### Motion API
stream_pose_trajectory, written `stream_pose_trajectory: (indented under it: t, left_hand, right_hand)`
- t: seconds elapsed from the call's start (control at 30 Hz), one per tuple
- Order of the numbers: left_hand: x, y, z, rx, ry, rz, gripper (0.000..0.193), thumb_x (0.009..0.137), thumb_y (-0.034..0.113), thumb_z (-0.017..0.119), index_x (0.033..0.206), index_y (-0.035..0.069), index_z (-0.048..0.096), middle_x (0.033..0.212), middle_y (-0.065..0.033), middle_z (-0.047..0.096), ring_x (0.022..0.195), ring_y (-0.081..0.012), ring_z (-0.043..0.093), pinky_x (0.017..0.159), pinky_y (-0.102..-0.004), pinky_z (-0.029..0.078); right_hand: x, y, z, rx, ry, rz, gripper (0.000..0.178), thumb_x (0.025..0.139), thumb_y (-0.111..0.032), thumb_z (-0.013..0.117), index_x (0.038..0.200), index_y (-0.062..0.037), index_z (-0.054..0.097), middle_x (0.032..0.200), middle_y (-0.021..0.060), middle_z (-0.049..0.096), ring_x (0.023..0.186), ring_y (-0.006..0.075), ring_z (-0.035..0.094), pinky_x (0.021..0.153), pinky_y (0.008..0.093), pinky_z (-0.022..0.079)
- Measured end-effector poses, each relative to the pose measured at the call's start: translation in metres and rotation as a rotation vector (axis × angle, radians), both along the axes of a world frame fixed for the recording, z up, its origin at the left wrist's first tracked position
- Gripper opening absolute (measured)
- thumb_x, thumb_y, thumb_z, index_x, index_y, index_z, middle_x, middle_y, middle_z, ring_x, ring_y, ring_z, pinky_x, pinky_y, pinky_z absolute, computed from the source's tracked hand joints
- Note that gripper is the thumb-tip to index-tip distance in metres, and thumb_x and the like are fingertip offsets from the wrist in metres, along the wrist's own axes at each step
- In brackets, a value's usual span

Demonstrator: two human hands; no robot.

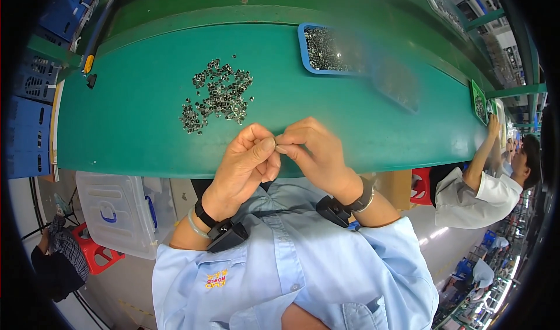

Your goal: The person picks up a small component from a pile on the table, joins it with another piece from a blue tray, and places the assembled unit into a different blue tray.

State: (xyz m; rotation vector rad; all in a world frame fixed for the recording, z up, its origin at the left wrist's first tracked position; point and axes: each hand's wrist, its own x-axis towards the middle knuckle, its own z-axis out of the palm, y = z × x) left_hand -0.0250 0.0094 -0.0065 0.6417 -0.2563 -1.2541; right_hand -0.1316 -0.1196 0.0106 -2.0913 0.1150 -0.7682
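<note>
Over the near edge of the green tabletop, my left hand (248,158) and my right hand (318,155) meet at their fingertips. Each is closed in a pinch, thumb against fingers. Whatever sits between the fingertips is tiny and mostly covered, too small to name. Beyond my left hand lies a loose pile of small, shiny, square-looking metal parts (224,93), a few scattered at its edges. Farther off to the right stands a blue plastic tray (303,50) filled with similar metal parts (324,49); its right side is blurred.
A yellow-handled cutter (88,64) lies at the table's far left. Blue crates (29,137) stack beyond that end, and a clear lidded storage box (116,213) stands below the front edge. At right, a co-worker (478,196) reaches toward a green tray (478,102).
</note>
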Motion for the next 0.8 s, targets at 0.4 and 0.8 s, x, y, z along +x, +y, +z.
stream_pose_trajectory:
  t: [0.4,0.8]
  left_hand:
    - [0.003,0.002,0.019,0.07,-0.006,-0.022,0.015,0.094,0.02,0.055,0.091,0.006,0.053,0.069,-0.0063,0.059,0.049,-0.0119,0.049,0.044,-0.0246,0.037]
    - [-0.003,0.0,0.008,-0.102,0.152,-0.104,0.012,0.094,0.021,0.053,0.1,0.011,0.053,0.063,-0.0063,0.053,0.044,-0.0138,0.044,0.041,-0.0264,0.031]
  right_hand:
    - [0.002,-0.01,0.004,-0.058,-0.069,0.019,0.016,0.076,-0.006,0.071,0.09,-0.0075,0.064,0.086,0.0048,0.064,0.077,0.021,0.06,0.066,0.0301,0.048]
    - [-0.001,-0.006,0.01,-0.013,-0.06,0.054,0.013,0.074,-0.006,0.071,0.086,-0.0064,0.065,0.081,0.006,0.065,0.071,0.0218,0.061,0.061,0.0303,0.049]
